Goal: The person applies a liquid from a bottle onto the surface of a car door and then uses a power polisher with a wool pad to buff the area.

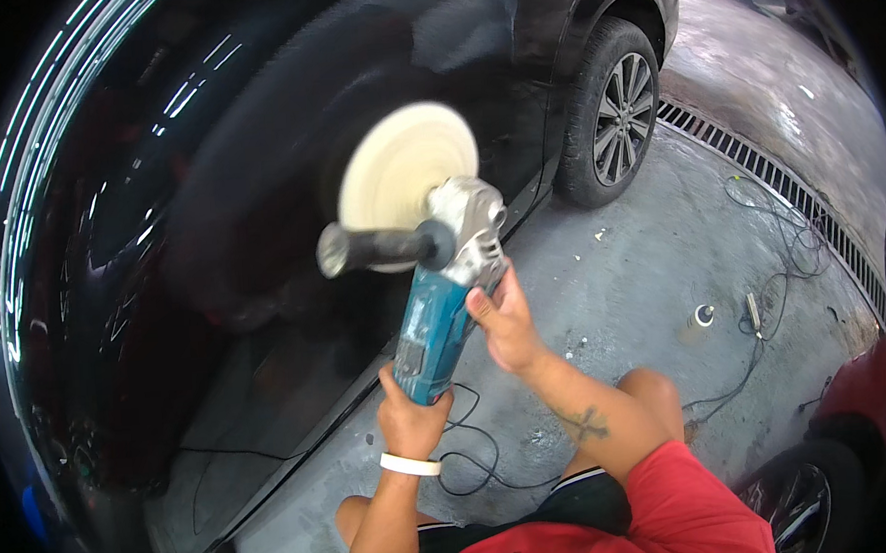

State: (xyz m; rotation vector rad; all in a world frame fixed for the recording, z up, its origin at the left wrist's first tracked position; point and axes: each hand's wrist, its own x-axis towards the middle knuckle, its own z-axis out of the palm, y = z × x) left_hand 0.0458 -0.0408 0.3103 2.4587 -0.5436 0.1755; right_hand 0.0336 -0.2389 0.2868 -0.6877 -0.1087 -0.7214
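A teal angle polisher (434, 326) with a grey metal gear head is held in both of my hands. My left hand (414, 419) wraps around the rear end of its body. Just behind the gear head, my right hand (507, 320) grips the body with the thumb along the side. The round cream buffing pad (411, 165) faces the glossy black door panel (280, 180) of a car; its blurred surface suggests it is spinning. Whether the pad touches the paint cannot be told. A black side handle (381, 248) sticks out to the left, with neither hand on it.
The car's wheel (619, 117) stands at the upper right. A bottle (703, 315) and a power strip (753, 313) are on the grey concrete floor (563, 270). A black cord (471, 463) loops below the polisher. A drain grate (768, 173) crosses the right. Another tyre (807, 490) is at lower right.
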